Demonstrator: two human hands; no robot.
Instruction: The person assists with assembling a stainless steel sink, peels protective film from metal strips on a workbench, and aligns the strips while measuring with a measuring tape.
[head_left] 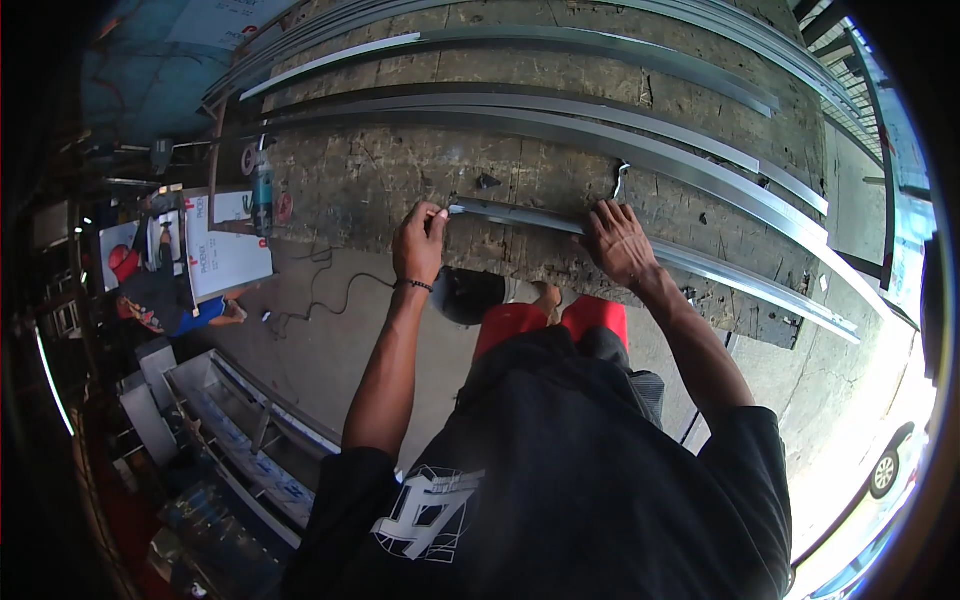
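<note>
Pinching metal strip [535,218] by one end with left hand [420,243], grasping farther along with right hand [622,243], beside bench's [360,190] near edge.

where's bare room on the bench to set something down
Most room: workbench between the teal tool and left hand. Smaller patch: between the dark scrap and hook. Crowded: far edge, with metal profiles, and where the right hand holds a metal bar.

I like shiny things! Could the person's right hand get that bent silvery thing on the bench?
Probably yes: the right hand rests on the metal strip, the bent silvery thing lies just beyond the hand, and nothing seems to be in the way.
</note>
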